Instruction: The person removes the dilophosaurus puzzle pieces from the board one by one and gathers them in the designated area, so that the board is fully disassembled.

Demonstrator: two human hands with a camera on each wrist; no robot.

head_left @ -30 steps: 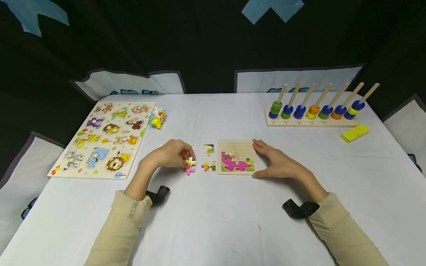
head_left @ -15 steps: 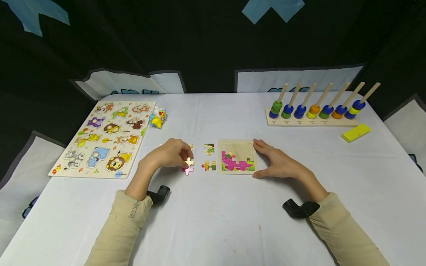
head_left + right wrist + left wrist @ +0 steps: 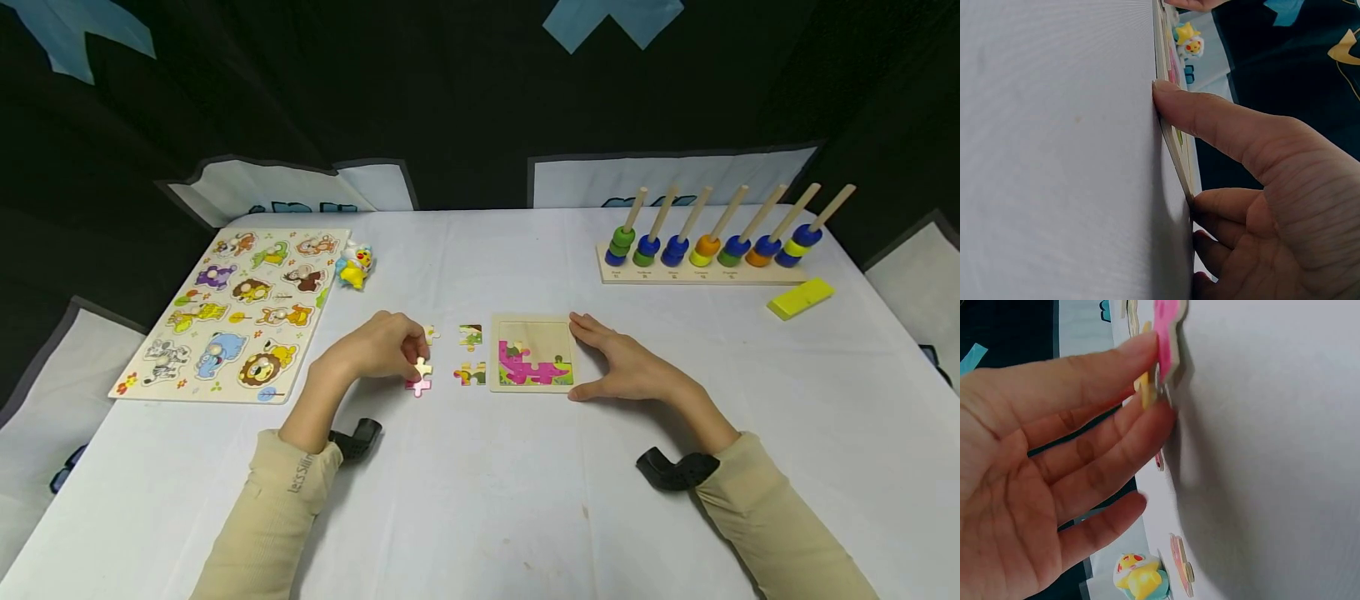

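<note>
My left hand point(image 3: 384, 346) pinches a yellow-and-pink jigsaw piece point(image 3: 423, 367) low over the white table. Its pink part point(image 3: 1167, 344) shows beyond the thumb in the left wrist view; I cannot tell whether this is one piece or two. My right hand point(image 3: 628, 367) lies spread, thumb and fingers touching the right edge of a square wooden puzzle tray point(image 3: 532, 320). Several joined pieces of a pink crocodile picture point(image 3: 536, 373) fill the tray's lower part. Between left hand and tray lie two loose pieces, the upper piece point(image 3: 471, 335) and the lower piece point(image 3: 470, 374).
Partly hidden behind the left hand is another piece point(image 3: 431, 334). An animal peg puzzle board point(image 3: 281, 383) lies at left, beside a small yellow-and-blue toy figure point(image 3: 356, 267). A wooden bead stacker point(image 3: 678, 277) stands at back right, near a yellow block point(image 3: 800, 299).
The left hand has shifted slightly left with the pinched piece, uncovering more of the piece behind it. The right hand and tray have stayed in place.
</note>
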